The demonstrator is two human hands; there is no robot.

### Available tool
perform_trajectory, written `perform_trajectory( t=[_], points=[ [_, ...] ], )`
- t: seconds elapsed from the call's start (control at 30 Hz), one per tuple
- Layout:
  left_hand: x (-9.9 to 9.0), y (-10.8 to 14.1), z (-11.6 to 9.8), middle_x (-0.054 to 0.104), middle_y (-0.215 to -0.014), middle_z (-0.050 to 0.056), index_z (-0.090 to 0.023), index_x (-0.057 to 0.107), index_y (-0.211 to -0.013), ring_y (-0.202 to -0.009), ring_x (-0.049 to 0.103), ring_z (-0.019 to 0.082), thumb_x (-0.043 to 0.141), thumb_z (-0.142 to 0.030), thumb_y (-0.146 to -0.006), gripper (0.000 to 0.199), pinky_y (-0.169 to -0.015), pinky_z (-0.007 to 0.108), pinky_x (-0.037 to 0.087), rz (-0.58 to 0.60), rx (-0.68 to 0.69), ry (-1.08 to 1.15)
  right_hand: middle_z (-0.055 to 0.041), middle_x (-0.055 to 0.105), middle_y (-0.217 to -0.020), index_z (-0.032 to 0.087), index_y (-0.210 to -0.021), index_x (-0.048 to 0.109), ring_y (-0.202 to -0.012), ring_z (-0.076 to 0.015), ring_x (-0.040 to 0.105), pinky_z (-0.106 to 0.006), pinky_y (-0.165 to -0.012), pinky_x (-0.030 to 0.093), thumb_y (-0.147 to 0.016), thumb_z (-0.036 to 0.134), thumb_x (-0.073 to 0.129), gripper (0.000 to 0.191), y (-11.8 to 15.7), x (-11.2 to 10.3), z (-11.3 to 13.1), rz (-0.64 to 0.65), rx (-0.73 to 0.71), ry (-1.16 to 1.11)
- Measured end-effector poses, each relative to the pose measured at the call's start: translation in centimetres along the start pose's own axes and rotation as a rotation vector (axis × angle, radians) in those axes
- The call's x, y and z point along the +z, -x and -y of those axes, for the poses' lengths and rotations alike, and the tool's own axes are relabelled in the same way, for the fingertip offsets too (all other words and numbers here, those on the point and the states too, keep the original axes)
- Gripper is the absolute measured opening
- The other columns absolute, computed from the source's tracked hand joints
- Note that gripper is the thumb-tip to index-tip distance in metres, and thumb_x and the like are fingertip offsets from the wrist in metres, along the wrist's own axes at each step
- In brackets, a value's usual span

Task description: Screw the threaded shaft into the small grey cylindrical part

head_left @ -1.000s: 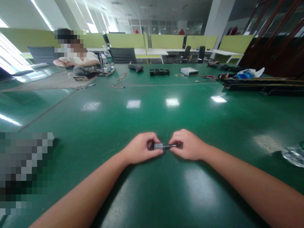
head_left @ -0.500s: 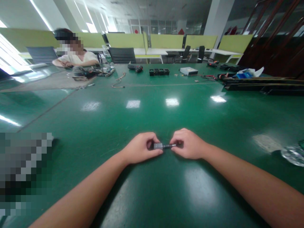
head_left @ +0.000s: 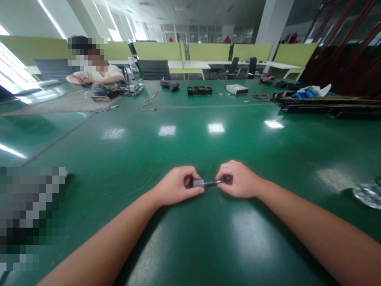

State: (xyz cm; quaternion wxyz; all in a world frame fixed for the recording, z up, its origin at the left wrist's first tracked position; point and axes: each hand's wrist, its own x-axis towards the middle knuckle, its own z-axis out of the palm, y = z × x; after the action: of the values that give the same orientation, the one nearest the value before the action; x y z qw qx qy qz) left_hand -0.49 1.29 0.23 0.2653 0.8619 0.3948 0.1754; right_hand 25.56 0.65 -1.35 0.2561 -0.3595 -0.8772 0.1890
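My left hand (head_left: 177, 185) is closed, thumb and fingertips around a small grey cylinder (head_left: 198, 183). Its exact kind is too small to tell. A thin dark rod (head_left: 210, 183) sticks out of the cylinder's right side, lying roughly level. The rod's far end is pinched by my right hand (head_left: 238, 180), whose fingers hide the tip. Both hands are low over the green tabletop (head_left: 190, 151), a short gap between them with only the rod across it.
A pixelated flat object (head_left: 29, 198) lies at left, a shiny clear item (head_left: 367, 194) at right. Farther back are a black block (head_left: 199, 90), a white box (head_left: 237, 89), a cable (head_left: 149, 104) and long black bars (head_left: 327, 106). Another person (head_left: 95, 73) sits far left.
My right hand has shifted slightly to the right, and more of the thin rod shows between the hands. My left hand stays in place on the cylinder.
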Motion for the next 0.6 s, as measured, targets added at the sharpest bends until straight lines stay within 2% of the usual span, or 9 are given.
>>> perform_trajectory(
  t=[0.6],
  points=[
    [-0.01,0.02,0.04,0.059,-0.071,-0.002,-0.019,0.069,-0.088,-0.061,0.051,0.013,0.073,-0.044,-0.08,0.027,-0.056,0.024,0.035,0.011,-0.013,-0.005,0.0007,0.066,-0.07,0.018,-0.078,0.071,-0.065,-0.0132,0.057,-0.029,-0.072,0.043,-0.072,0.015,0.071,0.007,0.14,-0.32,-0.41,0.001,0.003,0.015]
  ],
)
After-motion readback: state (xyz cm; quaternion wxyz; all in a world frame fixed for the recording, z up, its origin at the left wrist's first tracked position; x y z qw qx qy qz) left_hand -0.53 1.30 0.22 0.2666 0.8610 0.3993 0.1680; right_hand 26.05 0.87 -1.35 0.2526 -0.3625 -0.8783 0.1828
